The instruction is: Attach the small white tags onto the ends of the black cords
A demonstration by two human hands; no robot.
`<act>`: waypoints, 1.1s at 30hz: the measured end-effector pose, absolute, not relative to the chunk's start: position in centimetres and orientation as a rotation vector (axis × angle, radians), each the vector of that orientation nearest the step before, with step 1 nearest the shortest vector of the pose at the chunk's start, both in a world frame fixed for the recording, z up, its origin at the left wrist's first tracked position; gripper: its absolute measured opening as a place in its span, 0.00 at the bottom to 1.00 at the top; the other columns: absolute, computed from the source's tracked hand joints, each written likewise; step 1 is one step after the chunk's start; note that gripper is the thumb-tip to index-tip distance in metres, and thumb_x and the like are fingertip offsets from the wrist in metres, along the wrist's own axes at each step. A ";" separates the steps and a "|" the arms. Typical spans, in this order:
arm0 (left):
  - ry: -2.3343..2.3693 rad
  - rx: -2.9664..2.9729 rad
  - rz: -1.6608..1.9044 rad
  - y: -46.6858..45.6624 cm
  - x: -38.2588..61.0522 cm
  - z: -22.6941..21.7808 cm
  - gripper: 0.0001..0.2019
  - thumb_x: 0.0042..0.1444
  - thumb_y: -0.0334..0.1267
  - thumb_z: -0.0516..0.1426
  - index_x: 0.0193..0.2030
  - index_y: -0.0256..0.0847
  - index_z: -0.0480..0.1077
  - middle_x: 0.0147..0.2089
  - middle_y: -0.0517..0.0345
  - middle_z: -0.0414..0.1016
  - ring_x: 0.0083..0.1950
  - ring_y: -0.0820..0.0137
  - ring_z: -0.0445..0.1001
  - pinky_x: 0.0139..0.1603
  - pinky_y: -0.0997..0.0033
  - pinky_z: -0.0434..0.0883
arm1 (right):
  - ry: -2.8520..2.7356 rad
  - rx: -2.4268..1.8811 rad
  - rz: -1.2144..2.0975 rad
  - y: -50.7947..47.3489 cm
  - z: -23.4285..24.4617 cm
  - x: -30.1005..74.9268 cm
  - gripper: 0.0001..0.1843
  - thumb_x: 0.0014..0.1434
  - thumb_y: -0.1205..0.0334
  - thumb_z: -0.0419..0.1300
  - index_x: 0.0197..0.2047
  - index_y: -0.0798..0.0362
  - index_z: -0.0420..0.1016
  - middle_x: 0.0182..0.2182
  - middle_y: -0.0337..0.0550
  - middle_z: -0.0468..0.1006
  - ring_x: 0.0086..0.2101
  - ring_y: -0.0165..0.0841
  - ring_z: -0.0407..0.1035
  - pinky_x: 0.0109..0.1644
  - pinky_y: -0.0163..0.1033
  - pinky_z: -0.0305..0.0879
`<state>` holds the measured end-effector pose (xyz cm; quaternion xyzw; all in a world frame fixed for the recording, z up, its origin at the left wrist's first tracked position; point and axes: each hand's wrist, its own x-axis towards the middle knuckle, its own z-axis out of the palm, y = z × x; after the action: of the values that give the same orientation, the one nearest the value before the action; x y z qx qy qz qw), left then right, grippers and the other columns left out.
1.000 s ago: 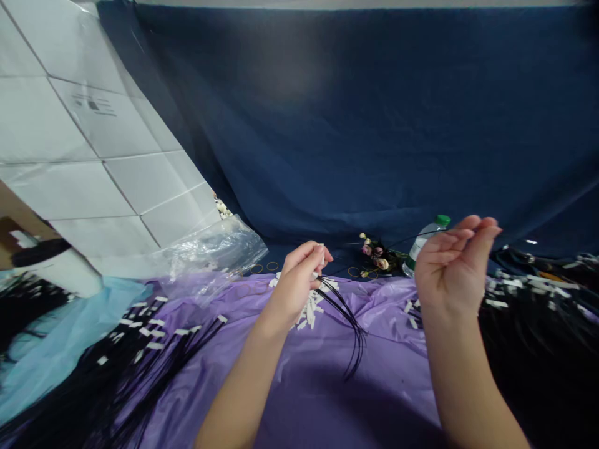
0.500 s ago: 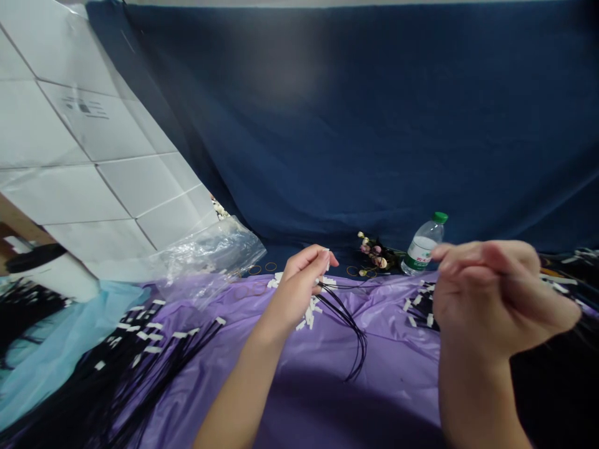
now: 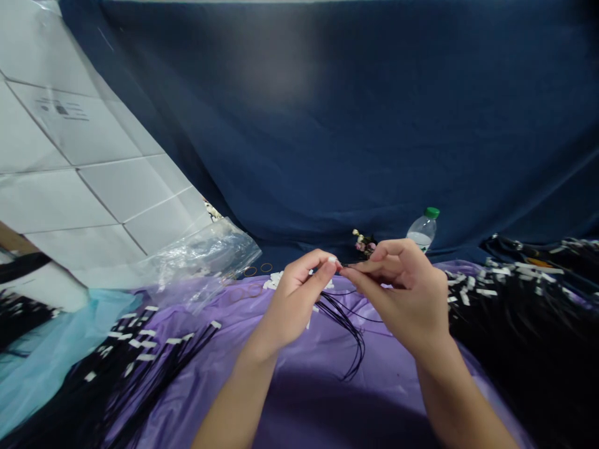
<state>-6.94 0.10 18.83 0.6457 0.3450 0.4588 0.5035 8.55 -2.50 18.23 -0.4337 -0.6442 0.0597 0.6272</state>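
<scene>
Pinched tightly, the thumb and fingers of the left hand [image 3: 299, 296] hold a small white tab [image 3: 332, 259] at their tips, and a loose bundle of thin black cords [image 3: 359, 346] hangs from this hand. Against those fingertips, the right hand [image 3: 407, 293] closes thumb and forefinger together on a thin dark cord end [image 3: 349, 265]. Both hands are above a shiny, wrinkled purple plastic sheet [image 3: 346, 405] covering the work surface, with a pile of loose white tabs [image 3: 272, 281] partly hidden behind the left hand. Black cords with white tags [image 3: 140, 368] lie at left; a larger dark mass of tagged cords [image 3: 519, 337] lies at right. Beyond stand a clear bottle with a green cap [image 3: 423, 227] and small pink and cream flowers [image 3: 362, 243], before a dark blue cloth curtain [image 3: 355, 125]. White rectangular panels [image 3: 98, 199], a crumpled clear plastic bag [image 3: 210, 252] and a pale blue sheet [image 3: 100, 318] occupy the left side.
</scene>
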 end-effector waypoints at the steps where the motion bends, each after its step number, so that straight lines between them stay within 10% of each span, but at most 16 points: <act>1: 0.831 1.581 1.111 0.1 -7.0 18.7 0.14 0.61 0.49 0.54 0.34 0.41 0.69 0.26 0.64 0.54 0.26 0.78 0.50 0.23 0.77 0.49 | -1.474 -1.001 0.137 -2.5 18.3 8.6 0.16 0.52 0.63 0.69 0.36 0.49 0.63 0.26 0.35 0.82 0.26 0.30 0.78 0.29 0.31 0.73; 14: 0.848 1.716 1.090 0.2 -7.1 18.7 0.13 0.62 0.47 0.53 0.34 0.41 0.68 0.26 0.65 0.55 0.26 0.77 0.51 0.27 0.75 0.53 | -1.535 -1.060 0.057 -3.0 18.7 9.0 0.15 0.53 0.64 0.68 0.32 0.50 0.63 0.24 0.32 0.79 0.24 0.29 0.76 0.26 0.30 0.70; 24: 0.874 1.798 1.087 0.2 -7.3 19.0 0.12 0.61 0.47 0.54 0.36 0.42 0.71 0.28 0.61 0.63 0.28 0.74 0.57 0.26 0.74 0.53 | -1.363 -0.933 0.906 -3.1 19.6 9.8 0.15 0.54 0.61 0.67 0.30 0.51 0.61 0.17 0.29 0.69 0.15 0.23 0.65 0.17 0.29 0.61; 33: 0.841 1.940 1.144 0.3 -6.9 19.0 0.11 0.63 0.44 0.53 0.36 0.41 0.73 0.33 0.59 0.69 0.32 0.74 0.63 0.33 0.74 0.58 | -1.238 -0.815 1.134 -2.0 19.3 10.0 0.18 0.52 0.60 0.68 0.28 0.52 0.60 0.23 0.36 0.77 0.21 0.28 0.74 0.21 0.28 0.66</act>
<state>-6.86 0.33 18.98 0.7527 0.3264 0.4439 0.3604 10.04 -2.03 19.34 -0.3507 -0.5330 0.4882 0.5955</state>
